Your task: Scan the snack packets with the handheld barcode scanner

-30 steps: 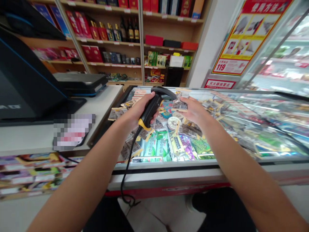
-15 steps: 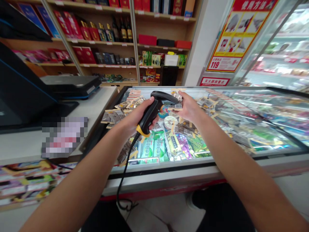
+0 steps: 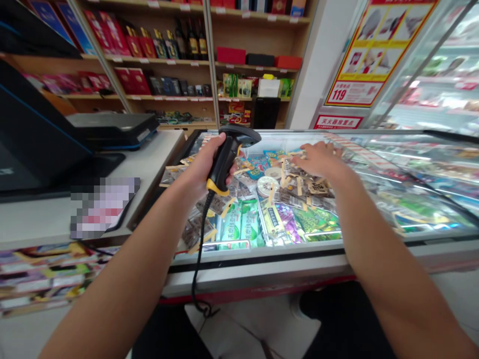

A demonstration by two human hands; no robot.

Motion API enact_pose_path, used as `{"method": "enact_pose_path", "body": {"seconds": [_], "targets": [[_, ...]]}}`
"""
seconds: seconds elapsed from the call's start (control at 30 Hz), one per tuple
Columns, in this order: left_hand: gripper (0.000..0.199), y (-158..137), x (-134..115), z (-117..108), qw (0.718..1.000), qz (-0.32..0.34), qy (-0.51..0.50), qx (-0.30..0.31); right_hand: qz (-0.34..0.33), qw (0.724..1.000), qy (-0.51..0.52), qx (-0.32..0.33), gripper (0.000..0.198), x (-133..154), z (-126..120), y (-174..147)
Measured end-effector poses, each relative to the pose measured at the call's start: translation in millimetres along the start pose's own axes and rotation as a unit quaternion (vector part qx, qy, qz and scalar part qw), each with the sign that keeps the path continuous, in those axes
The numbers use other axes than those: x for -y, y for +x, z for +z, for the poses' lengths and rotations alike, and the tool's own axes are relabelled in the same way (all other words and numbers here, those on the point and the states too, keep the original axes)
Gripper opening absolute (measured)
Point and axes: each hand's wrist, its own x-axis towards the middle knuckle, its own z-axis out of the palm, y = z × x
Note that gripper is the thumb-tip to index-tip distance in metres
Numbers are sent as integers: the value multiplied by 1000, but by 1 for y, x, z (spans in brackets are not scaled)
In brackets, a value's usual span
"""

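Observation:
My left hand [image 3: 209, 162] is wrapped round the grip of a black and yellow barcode scanner [image 3: 221, 167]. Its head points right, and its cable [image 3: 200, 249] hangs down over the freezer's front edge. My right hand [image 3: 318, 158], palm down with fingers stretched out, is over the small clear snack packets [image 3: 294, 185] heaped on the freezer's glass top; whether the fingertips touch one is hard to see. Below the packets, green ice-cream wrappers [image 3: 241, 224], a round white tub [image 3: 265, 185] and a purple package [image 3: 286, 222] show.
On the counter at left stand a dark register screen [image 3: 33, 139] and a flat black scale [image 3: 112, 129], with a blurred-out object [image 3: 105, 207] in front. Shelves of bottles and boxes [image 3: 230, 55] line the back. A glass-fronted cabinet [image 3: 441, 85] is at right.
My right hand has moved right, away from the scanner head, and a small packet no longer shows in it. The scanner in my left hand has shifted left and slightly up.

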Motion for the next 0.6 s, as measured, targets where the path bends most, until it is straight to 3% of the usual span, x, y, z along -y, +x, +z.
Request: {"method": "enact_pose_path", "body": {"seconds": [0.1, 0.17, 0.23, 0.33, 0.4, 0.47, 0.6], "targets": [[56, -2, -5, -2, 1000, 7, -7, -17, -109, 990, 92, -3, 47, 44, 7, -15], [56, -2, -7, -3, 1000, 8, -8, -25, -214, 945, 239, 62, 34, 80, 16, -29], [54, -2, -7, -5, 999, 7, -9, -34, -242, 897, 346, 131, 31, 114, 29, -46], [51, -2, -4, -6, 999, 10, -8, -48, -269, 876, 381, 128, 36, 153, 48, -66], [50, -2, -3, -6, 998, 12, -7, -55, -264, 883, 364, 135, 46, 164, 56, -70], [50, -3, -3, -5, 998, 10, -7, -56, -259, 883, 353, 172, 41, 165, 58, -67], [51, -6, -7, 0, 999, 5, -3, -50, -211, 830, 463, 228, 14, 145, 49, -51]]}}
